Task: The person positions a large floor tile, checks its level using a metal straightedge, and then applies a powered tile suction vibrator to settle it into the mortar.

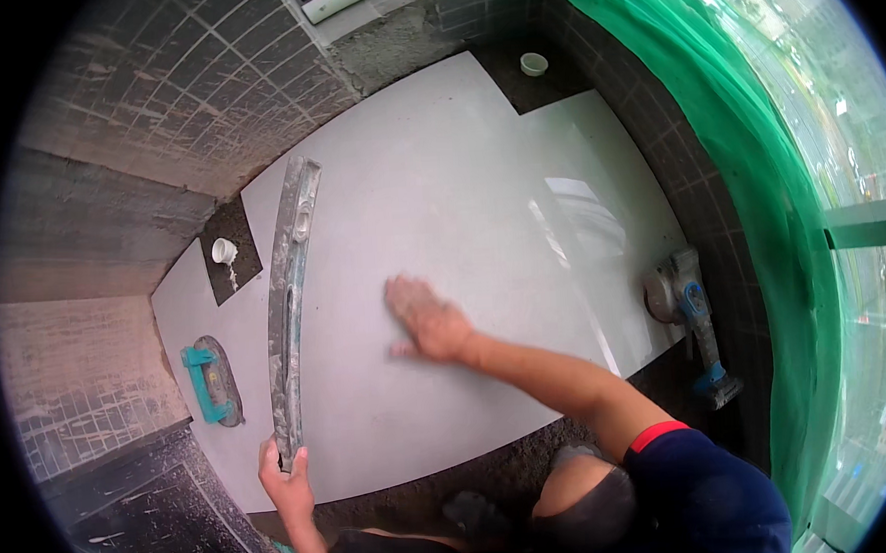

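My left hand (281, 473) grips the lower end of a long, grout-smeared metal level (294, 294), which lies lengthwise along the left part of a large pale floor slab (439, 207). My right hand (425, 317) is open and slightly blurred, palm down on or just over the slab's middle, right of the level and apart from it. Left of the level lies a flat pad tool with a teal handle (208, 384). A battery power tool (696, 333) with a grey head and blue-grey grip sits at the slab's right edge.
Dark cut-out corners hold white pipe ends (223, 251) (534, 64). Tiled walls (212, 68) bound the back and left, with a white tube (338, 2) on the ledge. Green netting (769, 179) hangs along the window on the right. A dark speckled board (145, 512) lies lower left.
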Available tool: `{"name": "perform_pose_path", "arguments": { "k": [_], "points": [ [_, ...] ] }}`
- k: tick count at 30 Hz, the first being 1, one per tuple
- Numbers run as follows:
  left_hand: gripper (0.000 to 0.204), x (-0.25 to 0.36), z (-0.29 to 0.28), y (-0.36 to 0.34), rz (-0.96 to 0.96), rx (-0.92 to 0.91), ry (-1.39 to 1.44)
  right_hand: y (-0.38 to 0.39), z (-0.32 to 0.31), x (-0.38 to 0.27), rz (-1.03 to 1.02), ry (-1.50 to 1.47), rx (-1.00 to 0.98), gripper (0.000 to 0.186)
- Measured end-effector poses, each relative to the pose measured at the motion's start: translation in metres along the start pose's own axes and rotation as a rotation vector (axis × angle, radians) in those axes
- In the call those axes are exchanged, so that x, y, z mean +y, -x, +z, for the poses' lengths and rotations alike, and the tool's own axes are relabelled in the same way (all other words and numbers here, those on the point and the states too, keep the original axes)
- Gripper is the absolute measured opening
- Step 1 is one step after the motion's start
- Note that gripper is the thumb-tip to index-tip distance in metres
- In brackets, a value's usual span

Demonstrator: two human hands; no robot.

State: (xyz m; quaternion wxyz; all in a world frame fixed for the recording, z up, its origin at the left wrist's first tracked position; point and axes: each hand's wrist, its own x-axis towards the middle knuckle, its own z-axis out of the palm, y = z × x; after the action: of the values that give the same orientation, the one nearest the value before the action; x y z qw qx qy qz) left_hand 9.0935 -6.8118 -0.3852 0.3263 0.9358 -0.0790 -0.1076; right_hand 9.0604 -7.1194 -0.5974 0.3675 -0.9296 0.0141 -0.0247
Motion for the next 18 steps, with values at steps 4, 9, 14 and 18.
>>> {"name": "perform_pose_path", "arguments": {
  "k": [4, 9, 14, 18],
  "points": [
    [0.035, -0.016, -0.024, 0.026, -0.048, 0.087, -0.047, 0.069, 0.065, -0.084, -0.606, -0.390, -0.595, 0.081],
    [0.031, -0.026, -0.076, 0.083, -0.114, 0.111, -0.239, -0.042, -0.088, 0.075, -0.078, 0.097, 0.060, 0.078],
    [0.029, -0.042, -0.082, 0.103, -0.097, 0.108, -0.355, -0.148, -0.138, 0.173, 0.315, 0.446, 0.345, 0.085],
    [0.029, -0.057, -0.077, 0.110, -0.320, 0.180, -0.001, -0.122, 0.047, -0.036, -0.228, 0.050, -0.187, 0.088]
  ]
}}
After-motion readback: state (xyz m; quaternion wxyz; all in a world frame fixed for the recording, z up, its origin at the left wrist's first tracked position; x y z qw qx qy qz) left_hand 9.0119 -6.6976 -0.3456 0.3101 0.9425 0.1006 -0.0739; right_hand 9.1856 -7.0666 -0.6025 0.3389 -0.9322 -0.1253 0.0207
